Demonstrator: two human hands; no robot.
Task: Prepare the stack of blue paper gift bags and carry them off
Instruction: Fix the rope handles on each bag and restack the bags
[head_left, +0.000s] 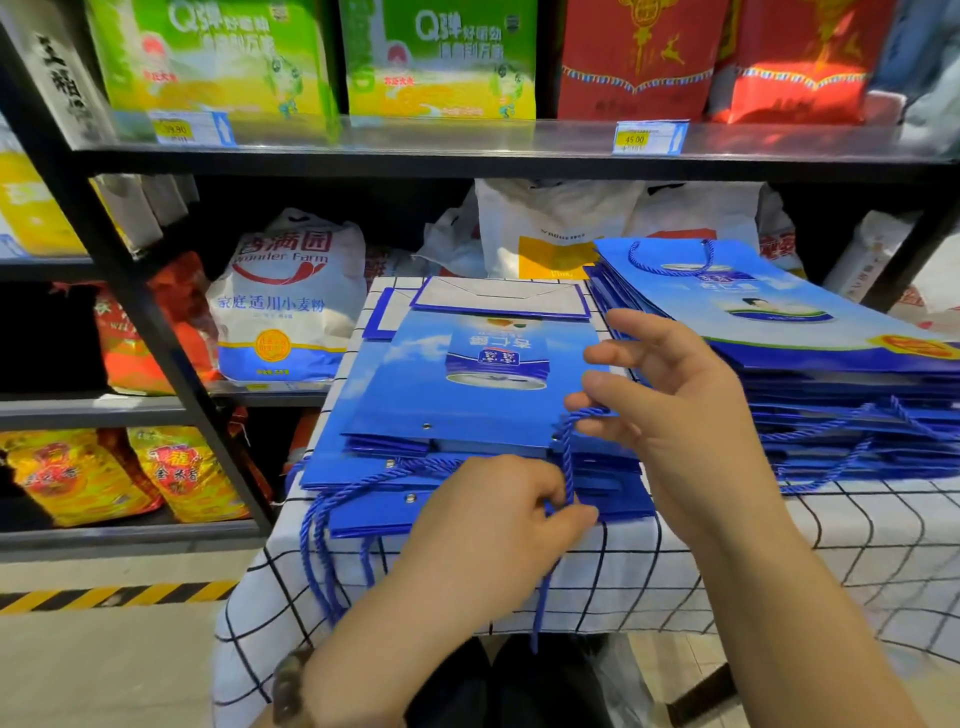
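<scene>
A stack of flat blue paper gift bags (467, 384) lies on a table with a black-and-white checked cloth (675, 571). Their blue rope handles (332, 530) hang over the front edge. My left hand (493, 514) pinches one blue rope at the stack's near edge. That same rope runs up to my right hand (670, 395), which holds it between thumb and fingers over the right side of the stack. A second, taller stack of blue bags (810, 353) rests further right on the table.
Black metal shelving (130, 312) stands behind and to the left, filled with flour and rice sacks (291, 306). White plastic bags (556, 228) sit behind the table. A yellow-black hazard stripe (114, 595) marks the floor at left.
</scene>
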